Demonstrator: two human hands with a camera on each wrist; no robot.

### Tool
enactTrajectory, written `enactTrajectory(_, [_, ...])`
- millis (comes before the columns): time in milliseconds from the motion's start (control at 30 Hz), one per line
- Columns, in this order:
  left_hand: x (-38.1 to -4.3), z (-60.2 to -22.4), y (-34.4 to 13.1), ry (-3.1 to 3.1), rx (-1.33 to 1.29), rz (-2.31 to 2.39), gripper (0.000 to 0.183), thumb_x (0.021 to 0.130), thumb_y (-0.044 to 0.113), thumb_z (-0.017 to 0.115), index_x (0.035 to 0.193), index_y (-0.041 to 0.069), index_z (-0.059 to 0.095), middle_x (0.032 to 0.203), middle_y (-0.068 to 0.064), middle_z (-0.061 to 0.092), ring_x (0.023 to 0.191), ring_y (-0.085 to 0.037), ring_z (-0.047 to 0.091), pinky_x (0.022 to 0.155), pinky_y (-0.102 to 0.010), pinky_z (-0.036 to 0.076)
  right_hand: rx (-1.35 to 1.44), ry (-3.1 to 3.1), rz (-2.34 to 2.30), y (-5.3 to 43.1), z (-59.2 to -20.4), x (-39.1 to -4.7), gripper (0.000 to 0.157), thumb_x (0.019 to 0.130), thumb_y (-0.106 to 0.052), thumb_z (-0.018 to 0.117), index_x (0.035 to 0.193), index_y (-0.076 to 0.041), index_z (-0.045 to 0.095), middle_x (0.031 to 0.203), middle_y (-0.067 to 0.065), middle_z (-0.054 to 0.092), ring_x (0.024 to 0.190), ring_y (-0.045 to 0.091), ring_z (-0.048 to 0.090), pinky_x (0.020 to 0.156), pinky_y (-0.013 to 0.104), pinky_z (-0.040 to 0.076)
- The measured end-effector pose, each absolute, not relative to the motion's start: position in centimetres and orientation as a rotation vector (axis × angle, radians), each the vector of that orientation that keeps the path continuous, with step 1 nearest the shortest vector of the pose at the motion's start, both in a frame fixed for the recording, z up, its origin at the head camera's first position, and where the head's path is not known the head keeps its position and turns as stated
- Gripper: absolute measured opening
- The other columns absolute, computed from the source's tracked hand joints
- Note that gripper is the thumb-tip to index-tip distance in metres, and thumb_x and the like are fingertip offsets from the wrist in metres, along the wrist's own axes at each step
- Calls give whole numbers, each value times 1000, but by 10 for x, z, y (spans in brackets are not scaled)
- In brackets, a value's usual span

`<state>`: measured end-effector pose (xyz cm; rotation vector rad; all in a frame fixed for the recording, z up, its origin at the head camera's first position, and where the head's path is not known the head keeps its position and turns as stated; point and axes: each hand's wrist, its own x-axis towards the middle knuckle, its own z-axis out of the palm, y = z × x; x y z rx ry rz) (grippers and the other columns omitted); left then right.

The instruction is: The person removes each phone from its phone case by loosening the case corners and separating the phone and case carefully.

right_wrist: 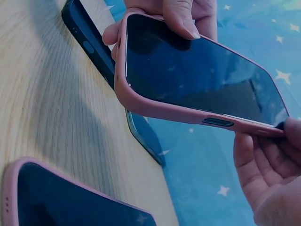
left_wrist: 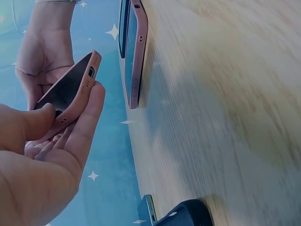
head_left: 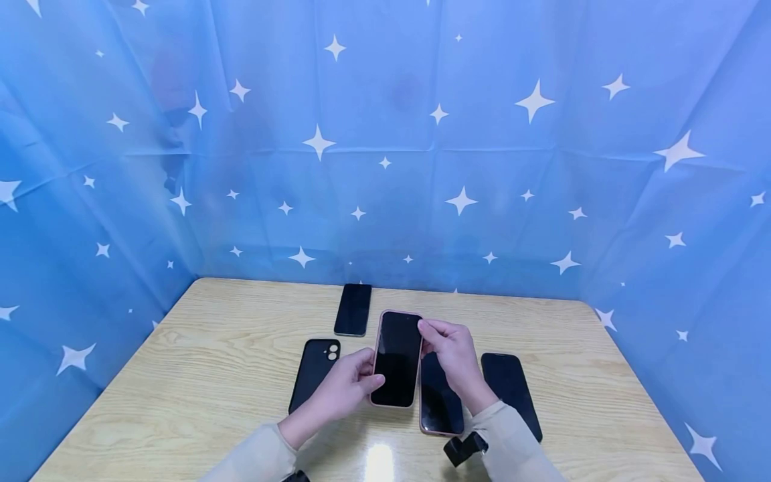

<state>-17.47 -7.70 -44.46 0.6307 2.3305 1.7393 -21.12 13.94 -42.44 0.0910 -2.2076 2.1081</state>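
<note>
A smartphone in a pink case (head_left: 397,361) is held above the table, its dark screen turned up. My left hand (head_left: 348,388) grips its lower left side, with the thumb over the screen edge and fingers underneath. At the upper right corner my right hand (head_left: 452,355) pinches the case between thumb and fingers. In the right wrist view the pink case (right_wrist: 155,107) wraps the phone's edge, with a side cutout visible. The left wrist view shows the bottom end of the pink-cased phone (left_wrist: 77,96) with its charging port opening. Beneath my right hand lies another pink-cased phone (head_left: 441,402).
Left of my hands lies a black phone case (head_left: 312,371) with camera holes. A bare dark phone (head_left: 353,309) lies near the table's back edge. Right of my right wrist is a black phone-shaped item (head_left: 512,388). A starry blue curtain (head_left: 385,181) surrounds the wooden table (head_left: 181,388).
</note>
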Motion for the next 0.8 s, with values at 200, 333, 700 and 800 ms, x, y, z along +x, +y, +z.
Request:
enactTrajectory(200, [-174, -446, -76, 2398, 636, 1695, 6, 97, -6, 62, 101, -3, 64, 83, -12, 74, 54, -3, 46, 50, -17, 35, 146, -2240, 2051, 138, -424, -211, 26, 104, -4, 58, 89, 13, 70, 70, 10, 66, 61, 19, 61, 66, 28, 56])
enactTrajectory(333, [-174, -445, -76, 2386, 636, 1708, 7, 97, -7, 60, 103, -4, 64, 89, -15, 76, 60, -3, 54, 52, -17, 39, 164, -2228, 2049, 138, -426, -212, 25, 105, -1, 55, 89, 14, 69, 70, 10, 64, 60, 18, 61, 65, 27, 55])
enactTrajectory(700, [-176, -441, -79, 2343, 649, 1730, 11, 97, -9, 58, 107, -7, 63, 95, -19, 76, 77, -10, 64, 61, -18, 45, 252, -2179, 2113, 140, -429, -213, 26, 104, 5, 50, 85, 17, 63, 69, 4, 61, 61, 15, 59, 63, 26, 55])
enactTrajectory(800, [-177, -440, -78, 2350, 655, 1725, 10, 97, -9, 59, 106, -6, 63, 92, -18, 76, 73, -8, 61, 59, -18, 43, 277, -2196, 2079, 141, -428, -213, 28, 105, 5, 49, 84, 15, 62, 67, 3, 61, 60, 15, 59, 63, 28, 55])
